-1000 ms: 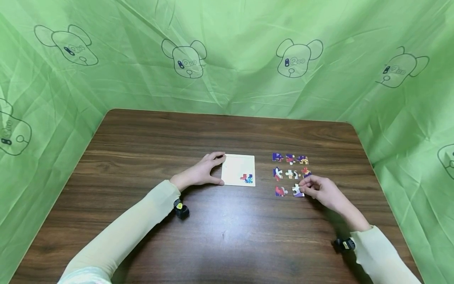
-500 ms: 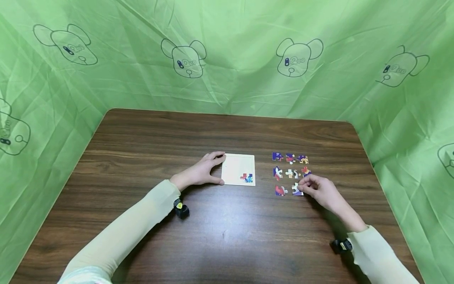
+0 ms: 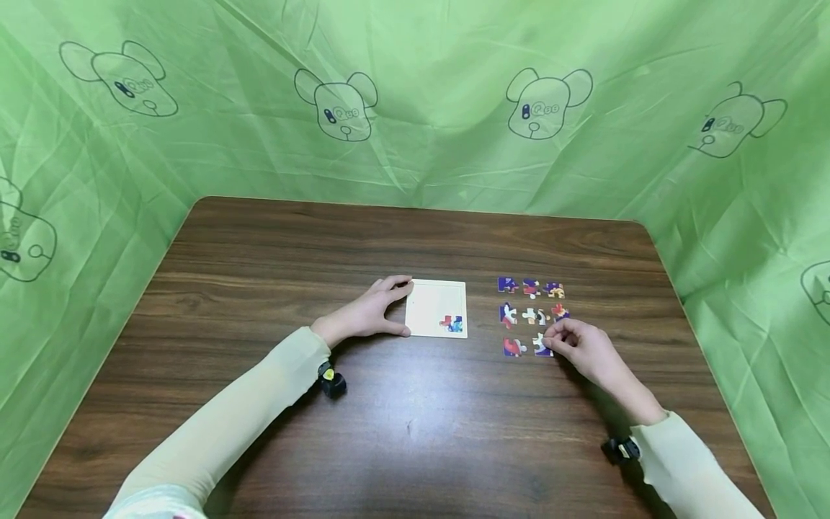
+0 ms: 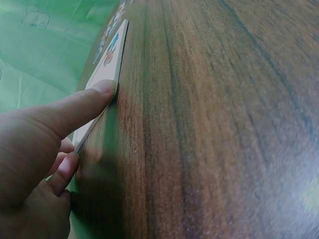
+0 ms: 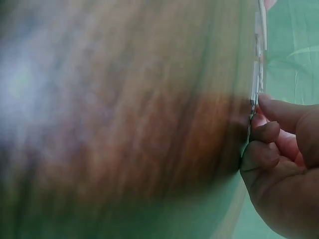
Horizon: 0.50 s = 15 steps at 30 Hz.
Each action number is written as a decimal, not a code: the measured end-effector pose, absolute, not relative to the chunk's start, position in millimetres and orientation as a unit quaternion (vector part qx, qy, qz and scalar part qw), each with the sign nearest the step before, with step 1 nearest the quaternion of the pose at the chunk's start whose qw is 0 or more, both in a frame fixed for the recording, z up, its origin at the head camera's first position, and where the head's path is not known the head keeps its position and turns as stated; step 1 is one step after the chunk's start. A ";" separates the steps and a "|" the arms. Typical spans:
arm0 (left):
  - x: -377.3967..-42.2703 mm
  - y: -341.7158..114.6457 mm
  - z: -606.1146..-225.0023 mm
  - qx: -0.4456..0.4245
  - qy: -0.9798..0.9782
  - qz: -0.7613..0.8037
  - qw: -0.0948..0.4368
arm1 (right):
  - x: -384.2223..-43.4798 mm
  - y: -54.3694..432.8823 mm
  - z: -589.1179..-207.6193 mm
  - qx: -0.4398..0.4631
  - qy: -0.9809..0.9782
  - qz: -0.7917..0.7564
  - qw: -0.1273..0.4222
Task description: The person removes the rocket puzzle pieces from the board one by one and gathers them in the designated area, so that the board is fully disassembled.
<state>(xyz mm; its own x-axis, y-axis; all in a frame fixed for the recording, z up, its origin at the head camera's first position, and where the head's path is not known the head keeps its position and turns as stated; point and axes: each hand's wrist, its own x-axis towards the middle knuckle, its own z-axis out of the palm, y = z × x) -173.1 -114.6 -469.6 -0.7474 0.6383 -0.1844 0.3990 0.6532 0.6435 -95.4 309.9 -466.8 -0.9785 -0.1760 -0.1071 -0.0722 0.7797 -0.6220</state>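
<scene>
A square white puzzle board [image 3: 433, 303] lies on the table, with joined red and blue pieces [image 3: 454, 324] in its lower right corner. My left hand [image 3: 369, 311] holds the board by its left side, thumb at the near corner and fingers toward the far one. In the left wrist view, the thumb [image 4: 102, 88] lies on the board's edge. My right hand [image 3: 586, 352] pinches the right side of a white and purple puzzle piece [image 3: 540, 344] between thumb and finger, low at the tabletop. Its fingertips cover part of that piece.
Several loose puzzle pieces [image 3: 530, 288] lie in rows to the right of the board. A red piece [image 3: 514, 347] sits left of the pinched one. Green cloth [image 3: 415, 130] with mouse-head drawings rises behind the brown wooden table [image 3: 292, 238].
My right hand has shifted slightly left, and the white and purple puzzle piece has slid a little left with it. My left hand and the board stay in place.
</scene>
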 end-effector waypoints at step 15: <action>-172.9 -114.9 -470.3 0.296 0.887 0.293 0.199 | -94.3 313.5 -463.3 -0.115 0.934 -0.328 0.083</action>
